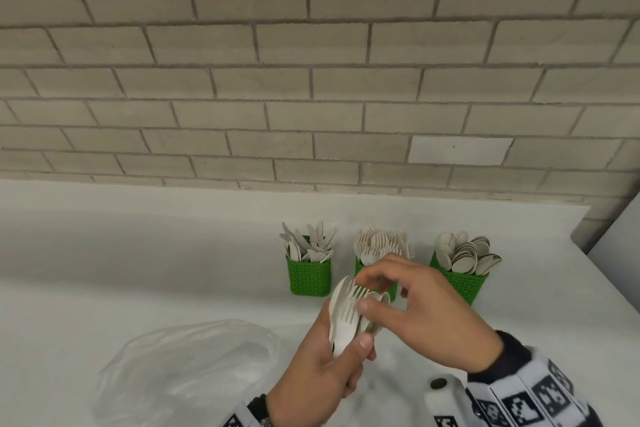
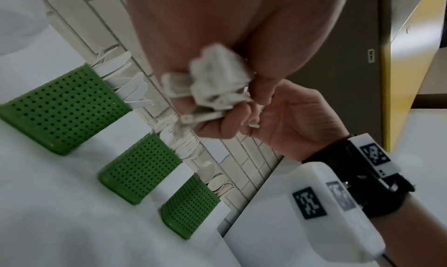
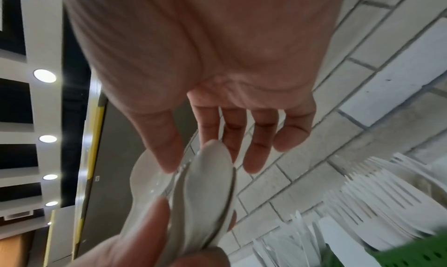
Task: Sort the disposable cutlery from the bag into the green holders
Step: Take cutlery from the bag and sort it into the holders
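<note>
My left hand [image 1: 341, 354] grips a mixed bunch of pale disposable cutlery [image 1: 344, 319] by the handles, heads up; the handle ends [image 2: 212, 84] stick out below the palm. My right hand [image 1: 367, 291] reaches onto the heads, thumb and curled fingers pinching a spoon [image 3: 212, 185] at the right of the bunch. Behind them stand three green holders: knives [image 1: 310, 276], forks [image 1: 359, 267] partly hidden by my right hand, and spoons [image 1: 465, 284]. All three are quite full.
A crumpled clear plastic bag [image 1: 187, 367] lies on the white counter [image 1: 104, 253] at the front left. A brick wall [image 1: 311, 80] runs close behind the holders. The counter ends at the right, past the spoon holder.
</note>
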A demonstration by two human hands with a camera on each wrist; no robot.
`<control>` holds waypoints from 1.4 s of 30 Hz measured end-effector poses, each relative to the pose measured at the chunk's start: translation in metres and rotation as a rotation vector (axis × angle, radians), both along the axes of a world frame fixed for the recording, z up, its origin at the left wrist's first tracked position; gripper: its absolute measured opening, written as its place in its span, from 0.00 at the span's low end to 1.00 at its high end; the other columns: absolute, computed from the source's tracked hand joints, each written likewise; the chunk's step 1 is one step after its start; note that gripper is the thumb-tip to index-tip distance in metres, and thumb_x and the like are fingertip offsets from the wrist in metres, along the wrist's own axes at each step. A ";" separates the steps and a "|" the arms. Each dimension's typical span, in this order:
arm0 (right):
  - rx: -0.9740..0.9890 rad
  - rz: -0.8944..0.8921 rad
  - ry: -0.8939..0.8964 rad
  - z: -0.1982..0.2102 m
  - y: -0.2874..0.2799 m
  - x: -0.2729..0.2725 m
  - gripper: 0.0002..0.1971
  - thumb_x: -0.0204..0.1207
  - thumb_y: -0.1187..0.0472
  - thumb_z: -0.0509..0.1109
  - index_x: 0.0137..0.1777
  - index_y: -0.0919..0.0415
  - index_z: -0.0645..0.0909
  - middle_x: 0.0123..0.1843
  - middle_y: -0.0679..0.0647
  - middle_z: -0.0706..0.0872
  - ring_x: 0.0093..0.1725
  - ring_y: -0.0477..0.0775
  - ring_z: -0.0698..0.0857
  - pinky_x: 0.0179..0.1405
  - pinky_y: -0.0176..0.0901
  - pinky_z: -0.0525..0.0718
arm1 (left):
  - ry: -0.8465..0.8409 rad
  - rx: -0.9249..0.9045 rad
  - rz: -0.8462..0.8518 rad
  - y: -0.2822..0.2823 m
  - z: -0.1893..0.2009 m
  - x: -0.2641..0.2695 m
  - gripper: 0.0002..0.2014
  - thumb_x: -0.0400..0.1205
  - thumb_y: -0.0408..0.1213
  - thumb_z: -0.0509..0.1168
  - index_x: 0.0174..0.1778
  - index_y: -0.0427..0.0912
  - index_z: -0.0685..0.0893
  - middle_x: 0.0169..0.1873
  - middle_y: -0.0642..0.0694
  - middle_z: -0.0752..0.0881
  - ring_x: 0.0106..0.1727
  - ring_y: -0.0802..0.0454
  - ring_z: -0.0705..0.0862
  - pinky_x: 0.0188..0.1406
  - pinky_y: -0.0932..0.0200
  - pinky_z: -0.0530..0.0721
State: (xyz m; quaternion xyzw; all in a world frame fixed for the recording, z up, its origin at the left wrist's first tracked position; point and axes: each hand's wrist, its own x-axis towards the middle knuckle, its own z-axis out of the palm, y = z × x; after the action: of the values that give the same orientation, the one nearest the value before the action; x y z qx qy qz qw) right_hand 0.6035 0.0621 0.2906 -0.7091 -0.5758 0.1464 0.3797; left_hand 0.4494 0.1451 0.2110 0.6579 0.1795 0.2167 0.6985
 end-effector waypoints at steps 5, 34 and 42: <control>0.175 -0.121 -0.187 0.000 -0.012 -0.013 0.08 0.69 0.44 0.75 0.46 0.43 0.84 0.44 0.36 0.78 0.51 0.36 0.77 0.50 0.22 0.69 | -0.045 0.133 0.032 0.001 0.007 -0.005 0.22 0.85 0.43 0.65 0.71 0.66 0.69 0.42 0.61 0.83 0.33 0.59 0.75 0.35 0.65 0.75; 0.425 -0.398 0.095 0.024 0.022 0.082 0.08 0.84 0.64 0.64 0.45 0.51 0.76 0.29 0.55 0.88 0.26 0.53 0.88 0.33 0.44 0.86 | -0.130 -0.324 0.099 -0.007 -0.056 -0.014 0.25 0.69 0.47 0.74 0.63 0.68 0.83 0.50 0.45 0.84 0.41 0.52 0.75 0.46 0.59 0.69; 0.309 -0.369 -0.158 0.005 0.075 0.124 0.07 0.86 0.66 0.59 0.47 0.57 0.74 0.33 0.58 0.85 0.31 0.45 0.86 0.31 0.22 0.80 | -0.230 -0.378 0.080 -0.002 -0.052 -0.014 0.26 0.65 0.44 0.75 0.60 0.66 0.87 0.38 0.47 0.84 0.34 0.54 0.76 0.41 0.63 0.71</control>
State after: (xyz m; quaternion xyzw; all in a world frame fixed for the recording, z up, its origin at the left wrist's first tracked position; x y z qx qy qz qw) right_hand 0.7277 0.1374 0.2960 -0.7450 -0.4799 -0.0712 0.4578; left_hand 0.4355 0.1433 0.1591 0.4788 0.1621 0.2803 0.8160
